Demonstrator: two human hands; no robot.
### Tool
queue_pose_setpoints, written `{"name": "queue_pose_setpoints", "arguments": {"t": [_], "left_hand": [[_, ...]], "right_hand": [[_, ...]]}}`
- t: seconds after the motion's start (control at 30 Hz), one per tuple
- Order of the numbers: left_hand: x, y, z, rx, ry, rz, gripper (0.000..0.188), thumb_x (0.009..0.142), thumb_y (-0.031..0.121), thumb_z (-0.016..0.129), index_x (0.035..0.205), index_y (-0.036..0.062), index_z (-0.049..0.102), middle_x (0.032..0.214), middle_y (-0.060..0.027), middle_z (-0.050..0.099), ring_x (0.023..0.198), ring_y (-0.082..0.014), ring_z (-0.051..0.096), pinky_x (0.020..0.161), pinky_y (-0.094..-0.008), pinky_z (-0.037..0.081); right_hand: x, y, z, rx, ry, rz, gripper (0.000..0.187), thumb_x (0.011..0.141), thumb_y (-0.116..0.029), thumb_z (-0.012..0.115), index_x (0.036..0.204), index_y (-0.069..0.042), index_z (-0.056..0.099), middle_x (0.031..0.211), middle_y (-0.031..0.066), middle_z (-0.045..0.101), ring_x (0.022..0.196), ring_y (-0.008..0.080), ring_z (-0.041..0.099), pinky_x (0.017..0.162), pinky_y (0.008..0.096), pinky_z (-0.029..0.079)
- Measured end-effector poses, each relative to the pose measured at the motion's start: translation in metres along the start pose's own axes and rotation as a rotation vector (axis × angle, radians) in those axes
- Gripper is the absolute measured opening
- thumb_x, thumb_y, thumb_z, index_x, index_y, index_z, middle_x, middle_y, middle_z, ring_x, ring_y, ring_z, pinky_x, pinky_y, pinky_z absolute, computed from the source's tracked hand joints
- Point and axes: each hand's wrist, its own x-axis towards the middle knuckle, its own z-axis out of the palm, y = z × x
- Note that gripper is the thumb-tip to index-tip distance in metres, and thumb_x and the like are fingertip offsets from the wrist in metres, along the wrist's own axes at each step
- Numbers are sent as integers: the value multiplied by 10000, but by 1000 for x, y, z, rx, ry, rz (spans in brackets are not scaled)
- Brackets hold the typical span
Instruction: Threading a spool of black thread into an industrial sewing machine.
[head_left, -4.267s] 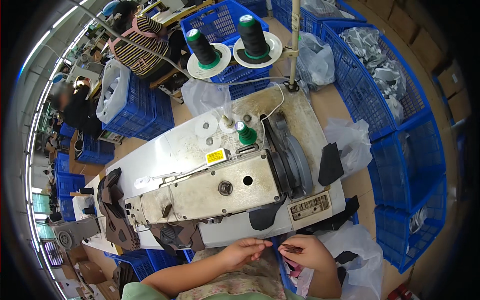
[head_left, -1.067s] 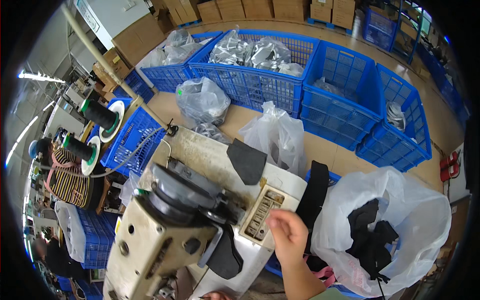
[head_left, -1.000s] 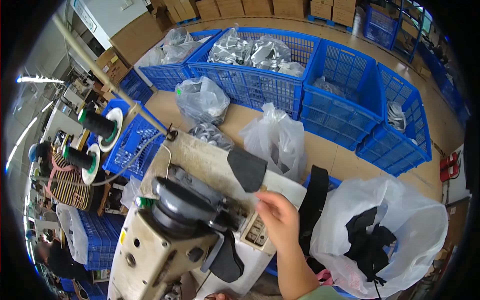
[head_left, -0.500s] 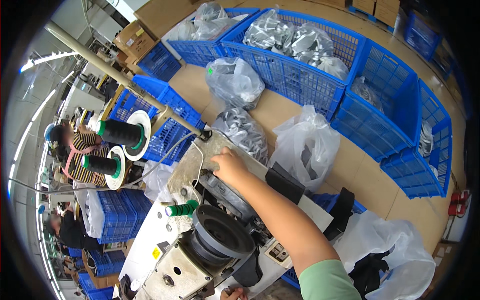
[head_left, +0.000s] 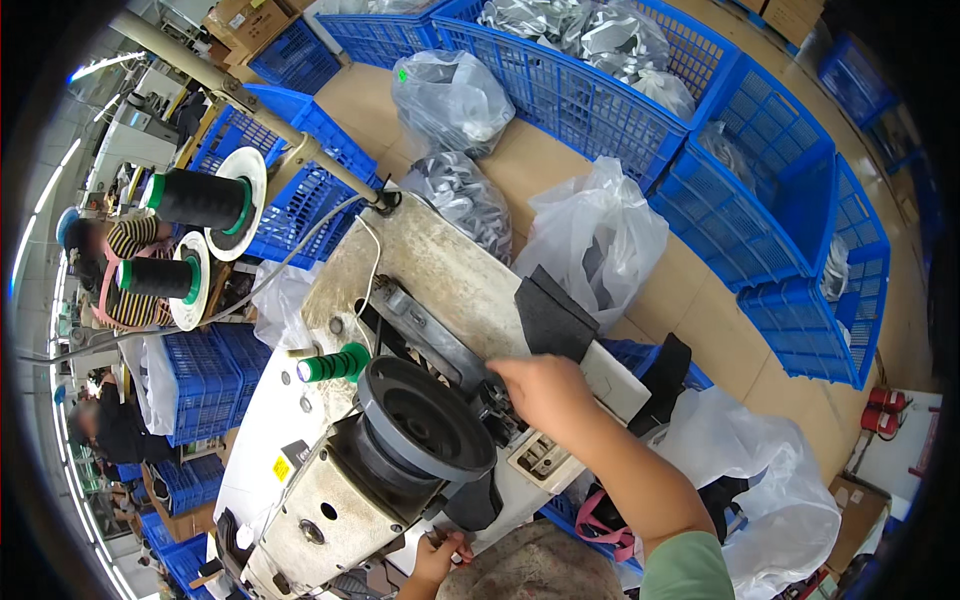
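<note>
The sewing machine [head_left: 330,520], off-white and worn, has a dark round handwheel [head_left: 425,415] facing up. My right hand [head_left: 548,392] is over the machine table, just right of the handwheel, beside small metal parts. Its fingers are curled with the index fingertip forward; what they hold, if anything, is hidden. Below the handwheel, near the lower edge, my left hand [head_left: 440,556] has its fingers closed near a small dark object I cannot make out. A green thread spool [head_left: 335,365] lies left of the handwheel. Dark fabric pieces [head_left: 555,318] rest on the table's right end.
Large black thread cones [head_left: 205,198] hang on a pole stand [head_left: 300,145] at left. Blue crates [head_left: 600,110] with bagged pieces line the far side. Clear plastic bags [head_left: 595,240] sit on the floor beyond the table. Another person [head_left: 130,245] is at far left.
My right hand has drawn back from the table's far end to beside the handwheel. More of my left hand shows. The whole view has shifted, with the scene higher in it.
</note>
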Motion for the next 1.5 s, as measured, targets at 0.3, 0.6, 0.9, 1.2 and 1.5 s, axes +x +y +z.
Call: {"name": "queue_pose_setpoints", "arguments": {"t": [0.3,0.6,0.9,1.2,1.5], "left_hand": [[-1,-4,3,-13,-30,41,349,884,226,570,646,-30,561,628,-145,611,517,-205,568,421,-296,411],[1,-6,-2,15,-21,49,352,891,232,562,651,-26,569,634,-131,618,528,-187,576,428,-279,425],[-3,-2,-1,-24,-3,21,360,887,254,569,654,-21,568,636,-139,617,527,-195,578,430,-292,433],[2,-6,3,-28,-68,9,355,888,248,566,657,-20,563,631,-137,611,520,-196,575,441,-290,439],[-1,-7,1,15,-30,33,308,897,189,538,664,-11,562,629,-126,597,551,-187,571,449,-304,434]], "right_hand": [[-40,8,-5,-232,-153,71,232,776,-101,571,983,-114,677,744,132,640,682,290,632,605,391,494],[-24,-11,-23,-227,-149,-38,80,769,-107,560,825,-76,609,679,117,597,666,304,617,579,412,479],[1,11,-13,-219,-305,-57,75,740,-116,575,701,-57,598,666,163,595,671,346,607,600,447,468],[12,28,-2,-328,-343,-84,103,726,-164,576,687,-92,640,627,153,580,633,349,590,583,433,468],[17,2,-10,-254,-155,-178,82,719,-135,579,688,-93,642,660,151,598,650,343,599,593,439,467]]}}
